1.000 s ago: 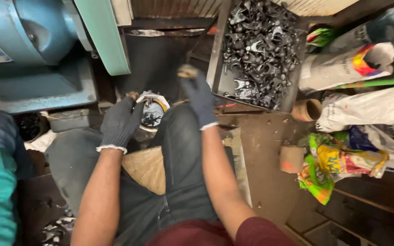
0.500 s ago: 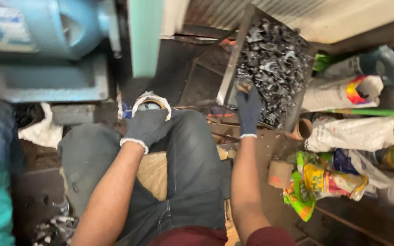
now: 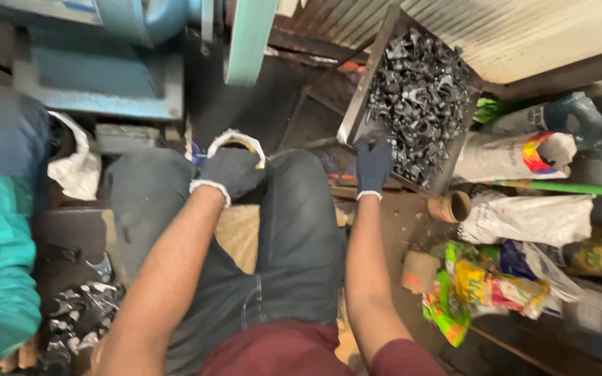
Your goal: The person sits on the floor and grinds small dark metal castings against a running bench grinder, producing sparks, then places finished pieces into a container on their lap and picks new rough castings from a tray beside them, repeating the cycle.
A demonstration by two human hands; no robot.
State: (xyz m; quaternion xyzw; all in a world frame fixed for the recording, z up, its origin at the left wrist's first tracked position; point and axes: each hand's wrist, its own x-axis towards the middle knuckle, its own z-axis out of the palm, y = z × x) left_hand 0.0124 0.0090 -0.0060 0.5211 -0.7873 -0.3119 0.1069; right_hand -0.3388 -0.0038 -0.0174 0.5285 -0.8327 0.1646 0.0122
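Reach is what has changed: a moment ago my right hand (image 3: 374, 166) was close in front of me, and now that arm is stretched straight out, its dark-gloved fingers dipping into the near edge of the metal tray (image 3: 364, 90) heaped with grey metal pieces (image 3: 419, 90). I cannot tell whether those fingers have closed on one yet. My left hand (image 3: 228, 174) has stayed on my knee, curled down over a white-rimmed round part (image 3: 235, 141). Both hands sit well apart, one at the tray, one on my lap. Beyond stands a blue machine (image 3: 106, 56).
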